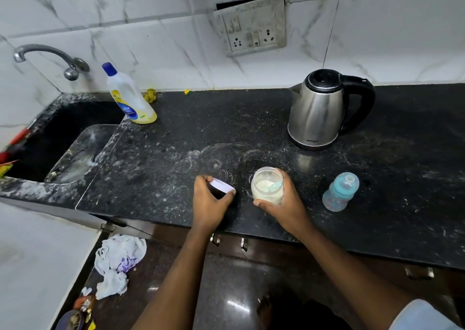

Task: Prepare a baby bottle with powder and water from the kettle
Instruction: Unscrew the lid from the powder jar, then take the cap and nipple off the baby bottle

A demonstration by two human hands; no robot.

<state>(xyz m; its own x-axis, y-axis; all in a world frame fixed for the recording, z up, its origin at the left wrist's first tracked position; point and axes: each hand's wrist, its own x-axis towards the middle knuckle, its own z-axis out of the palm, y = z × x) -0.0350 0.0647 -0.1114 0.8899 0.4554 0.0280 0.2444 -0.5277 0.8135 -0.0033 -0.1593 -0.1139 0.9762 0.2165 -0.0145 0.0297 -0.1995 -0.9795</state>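
Gripping powder jar (pixel 267 186) w/ R hand (pixel 286 205) fingers, L hand (pixel 207 202) fingers pinching lid (pixel 222 185)

Kettle (pixel 317 113), jar (pixel 267 187), lid (pixel 222 185), baby bottle (pixel 339 192): one each

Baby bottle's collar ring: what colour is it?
Light blue, on the baby bottle, clearest in the head view.

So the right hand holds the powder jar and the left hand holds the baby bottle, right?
No. The right hand does hold the powder jar, but the left hand holds the white lid. The head view shows the baby bottle standing untouched.
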